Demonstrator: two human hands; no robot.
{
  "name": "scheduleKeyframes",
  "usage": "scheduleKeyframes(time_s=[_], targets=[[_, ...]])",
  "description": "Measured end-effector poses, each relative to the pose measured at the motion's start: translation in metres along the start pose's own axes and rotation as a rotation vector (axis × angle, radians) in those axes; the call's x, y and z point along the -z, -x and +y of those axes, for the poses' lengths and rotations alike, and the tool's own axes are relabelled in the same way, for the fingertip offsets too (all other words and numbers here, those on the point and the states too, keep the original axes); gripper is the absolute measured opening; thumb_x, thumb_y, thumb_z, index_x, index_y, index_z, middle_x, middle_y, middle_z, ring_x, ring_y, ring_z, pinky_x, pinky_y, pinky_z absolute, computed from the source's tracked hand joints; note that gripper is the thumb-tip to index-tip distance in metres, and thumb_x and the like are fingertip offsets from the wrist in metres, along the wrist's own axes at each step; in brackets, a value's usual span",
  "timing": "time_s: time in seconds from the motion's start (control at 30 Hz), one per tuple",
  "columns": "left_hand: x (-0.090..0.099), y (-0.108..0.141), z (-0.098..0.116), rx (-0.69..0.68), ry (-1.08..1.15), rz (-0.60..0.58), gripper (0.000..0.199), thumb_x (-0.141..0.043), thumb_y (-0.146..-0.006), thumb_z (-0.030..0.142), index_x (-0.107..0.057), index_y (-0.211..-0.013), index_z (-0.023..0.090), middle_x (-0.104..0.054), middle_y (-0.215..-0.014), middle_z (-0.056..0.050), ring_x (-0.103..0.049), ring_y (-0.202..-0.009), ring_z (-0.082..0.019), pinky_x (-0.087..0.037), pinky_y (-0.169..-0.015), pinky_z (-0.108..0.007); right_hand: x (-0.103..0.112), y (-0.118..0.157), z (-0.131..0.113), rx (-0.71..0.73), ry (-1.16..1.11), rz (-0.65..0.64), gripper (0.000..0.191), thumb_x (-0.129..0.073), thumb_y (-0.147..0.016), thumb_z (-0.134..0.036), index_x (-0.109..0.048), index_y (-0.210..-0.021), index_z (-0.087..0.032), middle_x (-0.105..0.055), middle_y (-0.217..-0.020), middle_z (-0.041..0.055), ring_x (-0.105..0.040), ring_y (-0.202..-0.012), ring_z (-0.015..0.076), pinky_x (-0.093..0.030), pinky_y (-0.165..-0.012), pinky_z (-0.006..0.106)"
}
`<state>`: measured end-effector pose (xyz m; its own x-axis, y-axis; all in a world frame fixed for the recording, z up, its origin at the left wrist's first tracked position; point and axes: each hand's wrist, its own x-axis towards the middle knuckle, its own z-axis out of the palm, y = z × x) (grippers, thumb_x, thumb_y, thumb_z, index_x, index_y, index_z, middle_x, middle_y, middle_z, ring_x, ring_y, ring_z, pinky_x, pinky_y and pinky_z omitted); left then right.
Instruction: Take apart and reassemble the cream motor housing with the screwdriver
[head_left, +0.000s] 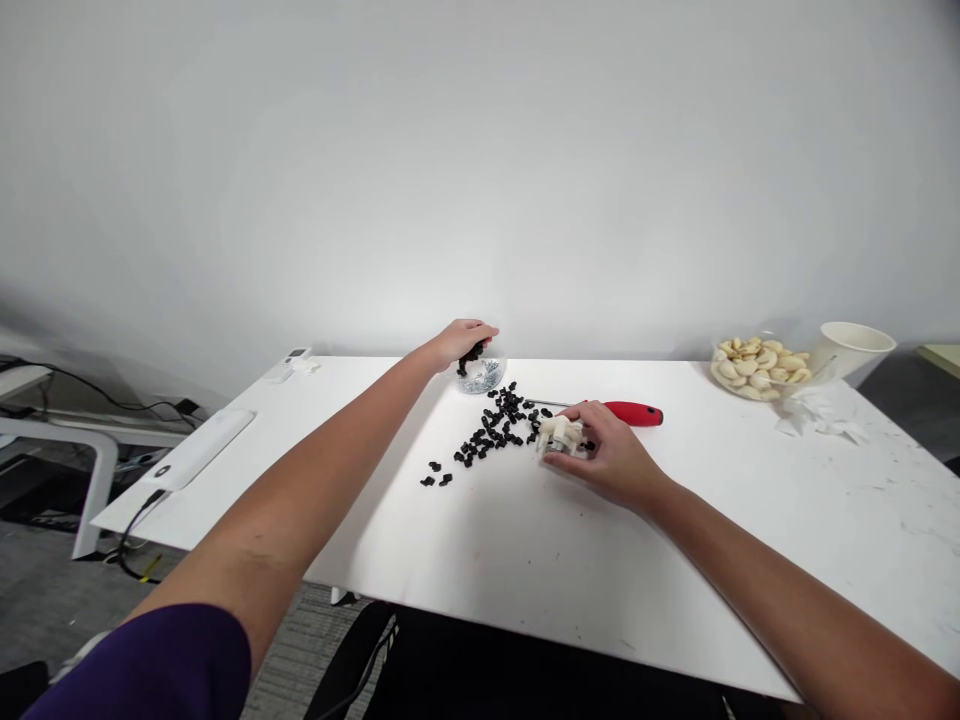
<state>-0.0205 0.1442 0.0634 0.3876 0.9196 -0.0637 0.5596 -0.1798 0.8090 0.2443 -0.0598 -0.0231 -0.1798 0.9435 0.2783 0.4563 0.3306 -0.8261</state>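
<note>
My left hand pinches several small black plastic pieces just above a round glass bowl holding silver screws. My right hand grips a small white part with a metal section, resting it on the white table. A loose heap of black pieces lies between my hands, reaching close to the white part. Behind my right hand lies a screwdriver with a red handle, its steel shaft pointing left.
A glass bowl of pale, nut-like pieces and a tilted white paper cup stand at the far right, with crumpled white paper nearby. A long white strip lies at the left edge, with a black cable below.
</note>
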Motion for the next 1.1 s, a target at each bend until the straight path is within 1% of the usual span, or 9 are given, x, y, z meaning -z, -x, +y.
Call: scheduleKeyframes(time_s=[0.2,0.33,0.47,0.57,0.7,0.8,0.93,1.03,1.1], targets=[[0.011,0.014,0.009,-0.023,-0.263,-0.184,0.034,-0.078,-0.08,0.052,-0.075,-0.088,0.02,-0.072,-0.086,-0.004,-0.061,-0.071,-0.018,-0.044,-0.062,-0.029,-0.002,0.001,0.0,-0.006,-0.011,0.022,0.043,-0.087,-0.083,-0.053,-0.067,-0.114,-0.03,-0.067,-0.113,0.0077,-0.066,-0.098,0.0302,-0.058,-0.087,0.048],[0.009,0.027,0.017,-0.114,-0.412,-0.058,0.03,-0.074,-0.085,0.047,-0.074,-0.097,0.02,-0.072,-0.105,-0.009,-0.066,-0.09,-0.024,-0.05,-0.078,-0.034,0.0,0.001,-0.004,-0.015,-0.013,0.034,0.042,-0.085,-0.085,-0.056,-0.067,-0.113,-0.03,-0.068,-0.113,0.0075,-0.066,-0.097,0.0299,-0.057,-0.084,0.046],[-0.015,0.051,0.027,-0.309,-0.51,0.177,0.023,-0.061,-0.095,0.035,-0.067,-0.11,0.018,-0.065,-0.121,-0.012,-0.058,-0.114,-0.029,-0.047,-0.101,-0.043,0.003,-0.002,-0.006,-0.029,-0.025,0.093,0.04,-0.076,-0.092,-0.06,-0.065,-0.114,-0.028,-0.069,-0.111,0.0086,-0.066,-0.098,0.0306,-0.056,-0.084,0.046],[-0.041,0.071,0.029,-0.435,-0.54,0.131,0.016,-0.06,-0.099,0.033,-0.069,-0.105,0.021,-0.069,-0.112,-0.009,-0.06,-0.112,-0.027,-0.048,-0.102,-0.042,0.004,-0.004,-0.004,-0.033,-0.039,0.141,0.042,-0.074,-0.093,-0.061,-0.064,-0.116,-0.027,-0.07,-0.113,0.0091,-0.066,-0.1,0.0305,-0.055,-0.086,0.045],[-0.061,0.089,0.022,-0.458,-0.526,0.092,0.017,-0.06,-0.101,0.027,-0.074,-0.098,0.02,-0.076,-0.104,-0.008,-0.067,-0.1,-0.024,-0.054,-0.091,-0.038,0.004,-0.006,-0.003,-0.032,-0.034,0.164,0.041,-0.077,-0.091,-0.059,-0.065,-0.114,-0.028,-0.069,-0.113,0.0084,-0.065,-0.102,0.0305,-0.054,-0.088,0.045],[-0.053,0.09,0.018,-0.404,-0.49,0.126,0.021,-0.061,-0.103,0.033,-0.079,-0.107,0.022,-0.081,-0.109,-0.005,-0.072,-0.091,-0.02,-0.057,-0.084,-0.034,0.005,-0.006,-0.005,-0.036,-0.022,0.162,0.039,-0.078,-0.089,-0.058,-0.067,-0.112,-0.028,-0.07,-0.112,0.0082,-0.065,-0.102,0.031,-0.053,-0.086,0.045],[-0.022,0.074,0.015,-0.323,-0.508,0.212,0.027,-0.063,-0.103,0.043,-0.079,-0.115,0.024,-0.082,-0.115,-0.005,-0.074,-0.092,-0.022,-0.058,-0.087,-0.036,0.005,-0.005,-0.007,-0.038,-0.014,0.153,0.038,-0.081,-0.087,-0.055,-0.067,-0.11,-0.028,-0.07,-0.11,0.0074,-0.065,-0.1,0.0301,-0.053,-0.085,0.045],[-0.008,0.063,0.014,-0.305,-0.562,0.227,0.024,-0.069,-0.098,0.04,-0.079,-0.112,0.022,-0.082,-0.113,-0.007,-0.073,-0.102,-0.026,-0.057,-0.092,-0.04,0.005,-0.004,-0.007,-0.036,-0.011,0.149,0.037,-0.082,-0.087,-0.054,-0.068,-0.108,-0.028,-0.069,-0.108,0.0071,-0.064,-0.098,0.0297,-0.053,-0.084,0.044],[-0.015,0.064,0.014,-0.345,-0.605,0.243,0.027,-0.064,-0.1,0.039,-0.076,-0.116,0.02,-0.078,-0.122,-0.011,-0.068,-0.116,-0.031,-0.054,-0.1,-0.046,0.005,-0.004,-0.007,-0.031,-0.012,0.149,0.036,-0.081,-0.088,-0.054,-0.067,-0.108,-0.028,-0.069,-0.109,0.0072,-0.064,-0.099,0.0299,-0.052,-0.085,0.045]])
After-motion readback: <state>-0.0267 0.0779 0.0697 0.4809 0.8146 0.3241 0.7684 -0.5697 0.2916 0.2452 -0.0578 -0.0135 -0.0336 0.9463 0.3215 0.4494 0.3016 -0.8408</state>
